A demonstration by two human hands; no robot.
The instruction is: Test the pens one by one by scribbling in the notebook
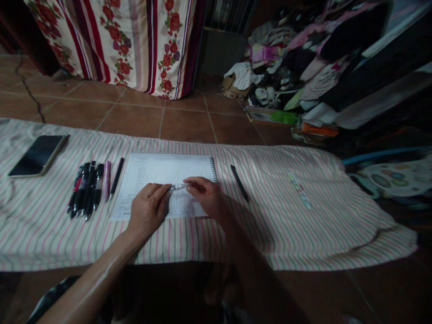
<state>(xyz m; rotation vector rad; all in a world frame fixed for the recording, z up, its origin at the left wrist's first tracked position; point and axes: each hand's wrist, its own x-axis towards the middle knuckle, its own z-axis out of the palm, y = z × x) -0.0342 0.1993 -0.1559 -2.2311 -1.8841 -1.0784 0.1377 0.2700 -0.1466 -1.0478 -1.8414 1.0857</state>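
Observation:
Above an open spiral notebook (pixel 175 164), my two hands hold a slim pen with a clear barrel (pixel 180 186) between them. My left hand (pixel 148 204) pinches its dark end, and my right hand (pixel 206 193) has its fingertips closed on the clear end. Left of the notebook lie a black pen (pixel 117 177), a pink pen (pixel 107 181) and a bunch of several dark pens (pixel 86 189). To the right rests a single black pen (pixel 239 182). Whether the held pen is whole or in parts, I cannot tell.
A striped cloth (pixel 270 216) covers the low table. A phone (pixel 39 155) lies at its left, and a pale patterned strip (pixel 299 190) at its right. Beyond are a floral curtain (pixel 135 45), a heap of clothes (pixel 286 58) and a cardboard box (pixel 232 87) on tiles.

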